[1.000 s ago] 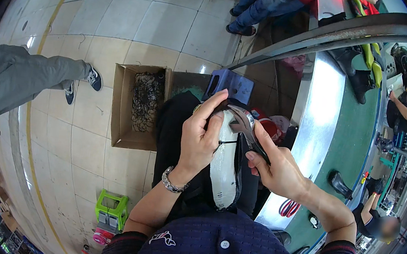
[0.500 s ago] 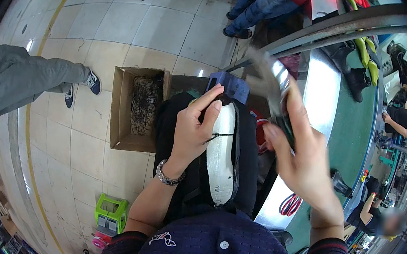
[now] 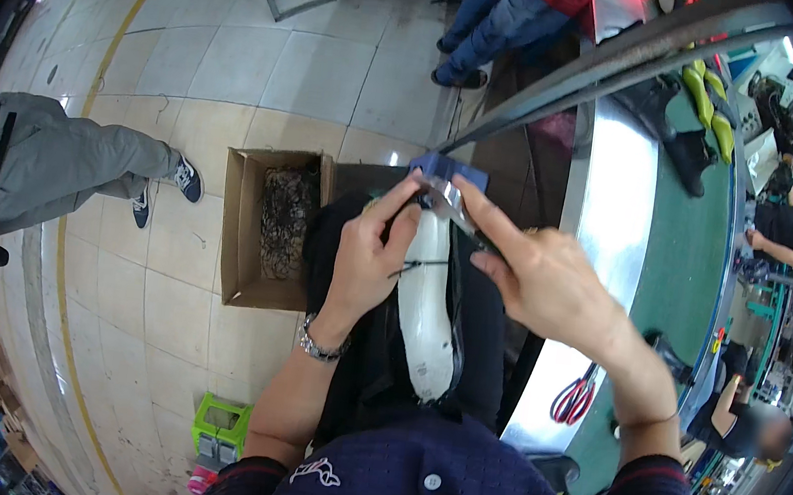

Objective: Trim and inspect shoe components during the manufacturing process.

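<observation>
Swung in from the right since half a second ago, the metal tool (image 3: 448, 200) is now at the far end of the white-bottomed shoe (image 3: 424, 319), which lies bottom up along the person's lap, a black cord (image 3: 424, 265) across its middle. The right hand (image 3: 554, 280) is curled around the tool, forefinger stretched along it; its grip on the handle is mostly hidden. The left hand (image 3: 369, 254) clasps the shoe's far end from the left side, thumb and forefinger parted near the tool, the other fingers out of sight. Just beyond sits a blue stool (image 3: 471, 175); left of the lap stands an open cardboard box (image 3: 235, 229) with dark, tangled strands (image 3: 284, 225) inside. To the right runs a green-topped bench (image 3: 675, 250) with a metal edge (image 3: 612, 204), red-handled scissors (image 3: 573, 401) near its closer end and black boots (image 3: 690, 162) farther along.
</observation>
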